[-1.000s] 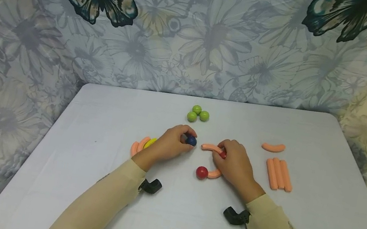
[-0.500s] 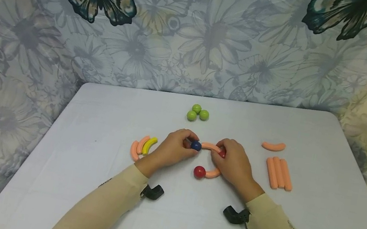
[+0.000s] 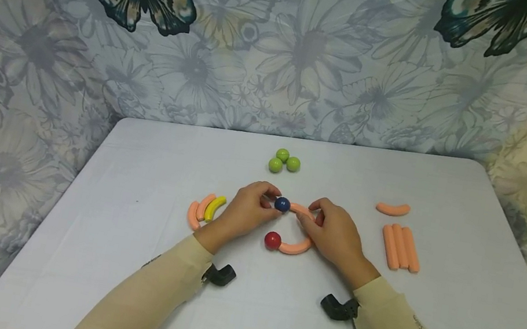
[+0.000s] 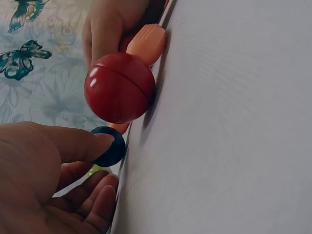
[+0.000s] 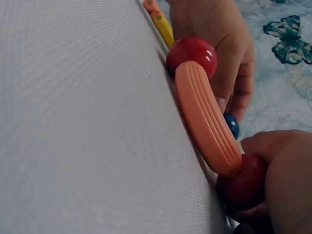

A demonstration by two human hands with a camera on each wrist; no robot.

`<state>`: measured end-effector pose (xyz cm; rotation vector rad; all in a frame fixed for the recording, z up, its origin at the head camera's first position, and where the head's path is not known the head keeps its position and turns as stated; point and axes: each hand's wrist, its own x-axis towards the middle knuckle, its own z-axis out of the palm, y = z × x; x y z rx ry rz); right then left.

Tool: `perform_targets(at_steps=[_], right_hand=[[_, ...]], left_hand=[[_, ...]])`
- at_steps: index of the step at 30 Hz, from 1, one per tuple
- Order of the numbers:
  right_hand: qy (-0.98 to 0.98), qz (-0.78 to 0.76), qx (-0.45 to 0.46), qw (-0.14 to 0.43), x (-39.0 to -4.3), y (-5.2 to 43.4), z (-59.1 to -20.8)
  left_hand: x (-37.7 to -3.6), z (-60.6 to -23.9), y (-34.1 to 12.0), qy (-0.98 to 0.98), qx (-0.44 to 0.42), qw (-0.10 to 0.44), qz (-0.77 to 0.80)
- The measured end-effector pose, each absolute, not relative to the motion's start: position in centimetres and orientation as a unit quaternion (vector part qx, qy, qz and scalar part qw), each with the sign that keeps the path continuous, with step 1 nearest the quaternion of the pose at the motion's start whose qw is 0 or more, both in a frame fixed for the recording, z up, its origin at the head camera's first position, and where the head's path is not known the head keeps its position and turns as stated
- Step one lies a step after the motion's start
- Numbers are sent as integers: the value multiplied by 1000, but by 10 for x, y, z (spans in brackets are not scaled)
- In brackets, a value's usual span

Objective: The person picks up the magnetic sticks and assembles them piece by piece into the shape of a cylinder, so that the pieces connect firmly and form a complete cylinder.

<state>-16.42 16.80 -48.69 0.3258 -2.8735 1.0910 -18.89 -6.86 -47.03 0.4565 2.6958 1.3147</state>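
Head view: the step in hand looks like joining a small dark-blue ball to the end of a curved orange ribbed stick on the white surface. The left hand pinches the blue ball between thumb and fingertips; the right hand grips the stick's far end, where a second red ball sits. A lower orange curve ends in a glossy red ball. Closing the ring would likely call for another curved piece between blue and red.

Left wrist view: the red ball shows a seam round its middle; the blue ball sits under the thumb.

Right wrist view: the lower stick is grooved lengthwise, and the right hand's fingers curl round the dark red ball.
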Motion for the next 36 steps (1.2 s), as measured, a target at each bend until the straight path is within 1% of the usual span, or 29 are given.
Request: perform_targets(at_steps=[4,7,12,16,20,25,28,36], right_hand=[[-929,352,110,26,-164,169,-487],[-929,351,114,25,-164,169,-487],[-931,343,121,17,-164,168,-488],[-932,337,130,16,-163,167,-487],[-930,342,134,18,-162,167,-487],[-920,373,114,26,-165,170,-486],[-916,388,97,24,-169,172,-487],[-917,387,99,-1,-175,178,-484]], left_hand=[[-191,-470,-70,888,142,51,435],[-192,-470,-73,880,125,60,454],[-194,-466,-80,832,97,85,539],[-198,-458,-90,796,96,80,592],[-201,-447,-104,767,104,78,628],[-198,-438,-128,695,101,118,702],[-195,-435,-143,660,97,131,733],[-188,-433,-171,664,92,137,730]])
